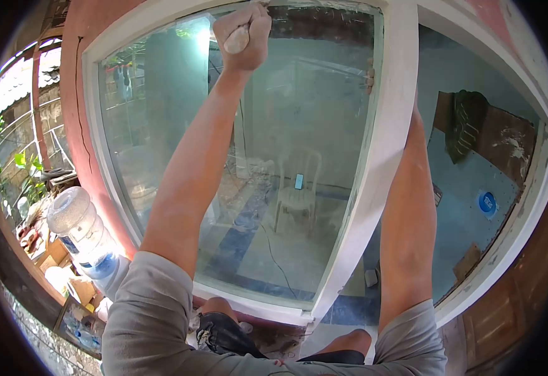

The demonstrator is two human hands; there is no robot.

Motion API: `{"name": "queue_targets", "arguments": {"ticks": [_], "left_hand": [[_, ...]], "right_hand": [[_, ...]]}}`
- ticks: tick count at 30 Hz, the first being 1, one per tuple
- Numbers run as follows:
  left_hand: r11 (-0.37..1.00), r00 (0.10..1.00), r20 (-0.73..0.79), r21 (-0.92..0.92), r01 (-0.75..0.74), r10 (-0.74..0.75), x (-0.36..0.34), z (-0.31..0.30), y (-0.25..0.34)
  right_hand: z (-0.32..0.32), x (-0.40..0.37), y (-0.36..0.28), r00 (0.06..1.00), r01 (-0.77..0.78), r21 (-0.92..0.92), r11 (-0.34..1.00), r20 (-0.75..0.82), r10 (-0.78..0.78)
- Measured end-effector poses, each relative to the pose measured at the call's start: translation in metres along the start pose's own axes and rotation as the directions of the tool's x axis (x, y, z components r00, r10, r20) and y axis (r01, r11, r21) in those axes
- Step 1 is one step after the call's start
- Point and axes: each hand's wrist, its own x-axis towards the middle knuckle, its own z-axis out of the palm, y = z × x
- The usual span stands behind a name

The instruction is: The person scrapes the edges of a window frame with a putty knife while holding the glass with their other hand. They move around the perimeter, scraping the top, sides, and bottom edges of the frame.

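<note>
My left hand is raised to the top edge of the glass pane, its fingers closed and pressed near the upper frame. Cupped in that palm is a smooth whitish lump of putty-like material. My right arm reaches through the opening on the right and passes behind the white window post. Through the glass, only the fingertips of my right hand show, wrapped round the post's far side; the rest of that hand is hidden.
Behind the glass stands a plastic chair with a phone on its seat. A large water bottle stands outside at left. Beyond the right opening lies a blue-grey board with a dark green cloth. Brown wood borders the lower right.
</note>
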Motion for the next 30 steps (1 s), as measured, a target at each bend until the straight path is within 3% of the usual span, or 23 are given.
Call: {"name": "queue_targets", "arguments": {"ticks": [1, 4, 6, 7, 12, 15, 16, 21, 23, 25, 26, 28, 30], "left_hand": [[0.999, 0.999, -0.014, -0.033, 0.035, -0.035, -0.003, 0.004, 0.0], [0.956, 0.999, -0.045, 0.294, 0.013, 0.001, -0.046, 0.015, 0.038], [0.987, 0.995, -0.006, 0.127, -0.094, 0.096, -0.075, 0.017, 0.045], [0.993, 0.991, 0.089, 0.06, -0.106, 0.1, -0.08, 0.011, 0.041], [0.994, 1.0, 0.023, 0.112, -0.013, 0.01, -0.03, 0.031, 0.03], [1.0, 1.0, -0.009, -0.002, -0.027, 0.027, -0.04, 0.037, 0.027], [0.993, 1.0, -0.011, 0.115, -0.003, 0.005, -0.059, 0.036, 0.043], [0.988, 0.99, 0.002, -0.064, -0.144, 0.144, -0.062, 0.04, 0.046], [0.985, 0.998, 0.028, 0.161, -0.054, 0.05, -0.035, 0.042, 0.039], [0.988, 0.998, 0.048, -0.149, -0.029, 0.037, -0.009, 0.047, 0.011], [0.988, 0.998, 0.046, -0.154, -0.027, 0.035, -0.013, 0.049, 0.011], [0.993, 0.999, -0.04, 0.118, -0.018, 0.023, -0.024, 0.053, 0.015], [0.998, 1.0, -0.023, 0.065, -0.02, 0.021, -0.054, 0.046, 0.037]], "right_hand": [[-0.001, -0.001, -0.001, 1.0, 0.012, -0.07, 0.997, -0.003, -0.013], [-0.003, -0.002, 0.002, 1.0, 0.014, -0.115, 0.993, 0.013, -0.013], [-0.004, -0.002, 0.002, 0.999, 0.029, -0.09, 0.995, 0.032, -0.027], [-0.004, -0.002, 0.003, 0.999, 0.047, -0.106, 0.993, 0.032, -0.044], [-0.004, -0.001, 0.003, 0.999, 0.011, -0.072, 0.997, 0.037, -0.008], [-0.008, -0.001, 0.005, 0.997, 0.054, -0.134, 0.99, 0.066, -0.046], [-0.009, 0.0, 0.006, 0.997, 0.046, -0.102, 0.994, 0.069, -0.039], [-0.007, 0.002, 0.0, 0.997, 0.071, -0.154, 0.985, 0.044, -0.065], [-0.01, 0.003, 0.003, 0.996, 0.008, -0.021, 1.0, 0.088, -0.007], [-0.011, 0.003, 0.002, 0.998, 0.028, -0.083, 0.996, 0.055, -0.024], [-0.012, 0.002, 0.002, 0.999, 0.038, -0.143, 0.989, 0.023, -0.035], [-0.011, 0.002, 0.002, 0.999, 0.044, -0.136, 0.99, 0.015, -0.042], [-0.013, 0.004, 0.003, 0.999, 0.039, -0.127, 0.991, 0.009, -0.038]]}}
